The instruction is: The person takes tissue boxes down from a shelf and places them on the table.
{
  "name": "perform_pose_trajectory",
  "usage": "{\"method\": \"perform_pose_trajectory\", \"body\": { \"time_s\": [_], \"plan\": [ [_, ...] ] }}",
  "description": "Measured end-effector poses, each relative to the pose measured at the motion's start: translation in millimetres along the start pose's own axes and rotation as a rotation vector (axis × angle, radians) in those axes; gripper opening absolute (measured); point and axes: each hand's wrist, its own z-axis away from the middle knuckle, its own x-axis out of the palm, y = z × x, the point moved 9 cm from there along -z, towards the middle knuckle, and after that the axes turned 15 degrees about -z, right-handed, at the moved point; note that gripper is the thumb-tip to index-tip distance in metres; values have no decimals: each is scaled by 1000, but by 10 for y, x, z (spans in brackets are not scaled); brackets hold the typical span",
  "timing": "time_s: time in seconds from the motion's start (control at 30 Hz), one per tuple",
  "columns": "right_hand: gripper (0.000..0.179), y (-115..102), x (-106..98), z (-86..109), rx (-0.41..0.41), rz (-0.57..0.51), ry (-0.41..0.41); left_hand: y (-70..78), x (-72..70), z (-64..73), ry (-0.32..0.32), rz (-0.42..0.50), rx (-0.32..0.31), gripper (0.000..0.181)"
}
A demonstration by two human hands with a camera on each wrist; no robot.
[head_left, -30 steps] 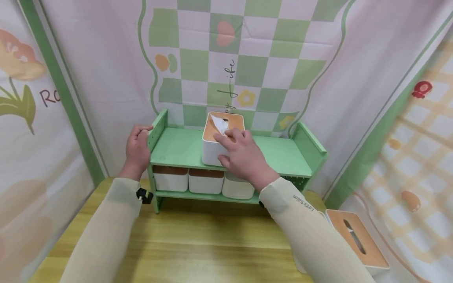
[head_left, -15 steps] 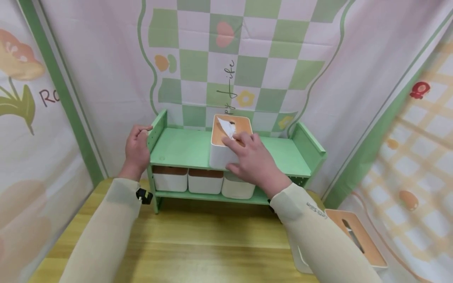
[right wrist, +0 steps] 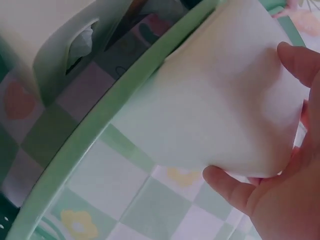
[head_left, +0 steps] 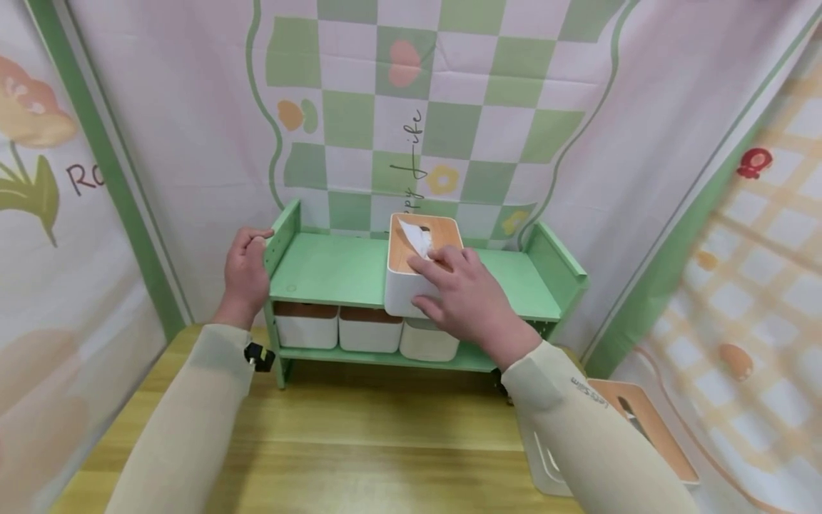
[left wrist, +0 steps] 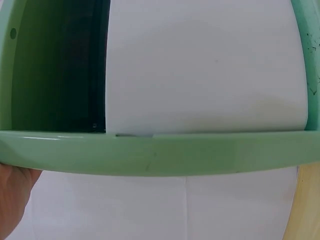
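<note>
A white tissue box [head_left: 404,293] with a wood-coloured lid and a tissue sticking up is on the top board of a green shelf [head_left: 334,271]. Its front reaches over the board's front edge. My right hand [head_left: 472,296] holds it, fingers bent over the lid and thumb against the front. The right wrist view shows the white box wall [right wrist: 215,110] beside the thumb and fingers. With my left hand [head_left: 246,275] I grip the shelf's left side panel [head_left: 282,232]. In the left wrist view, that hand [left wrist: 15,195] is partly visible at the panel's edge.
Two white boxes with brown tops [head_left: 370,330] and a cream box [head_left: 429,341] fill part of the lower shelf. A second wooden-lidded tissue box [head_left: 661,421] and a pale tray [head_left: 546,464] lie by my right forearm. Patterned cloth [head_left: 456,128] hangs behind.
My right hand and the tissue box have moved rightward and a little toward the front of the board. The left hand keeps its grip on the side panel.
</note>
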Motion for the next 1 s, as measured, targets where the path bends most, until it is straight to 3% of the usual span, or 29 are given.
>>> {"method": "perform_pose_trajectory", "body": {
  "time_s": [0.07, 0.17, 0.3, 0.37, 0.47, 0.57, 0.8, 1.0],
  "plan": [
    [56, 45, -38, 33, 38, -88, 37, -10, -4, -2, -5, 0, -7, 43],
    [54, 177, -156, 131, 166, -301, 185, -30, -41, -1, -8, -21, -26, 44],
    [52, 495, -207, 349, 493, -728, 378, -45, -116, -6, -1, -31, -39, 44],
    [54, 642, -135, 463, 682, -957, 400, -44, -123, -9, 2, -19, -33, 43],
    [61, 764, 0, 623, 903, -1225, 342, -30, -89, -14, -5, 1, -20, 41],
    [70, 793, 97, 735, 1013, -1401, 264, -17, -62, -14, -7, 8, -17, 41],
    [85, 723, 288, 844, 1088, -1620, 50, -1, -9, -23, -19, 11, -26, 41],
    [87, 657, 458, 822, 1125, -1828, 15, -29, 15, -11, -18, 9, -25, 40]
  ]
}}
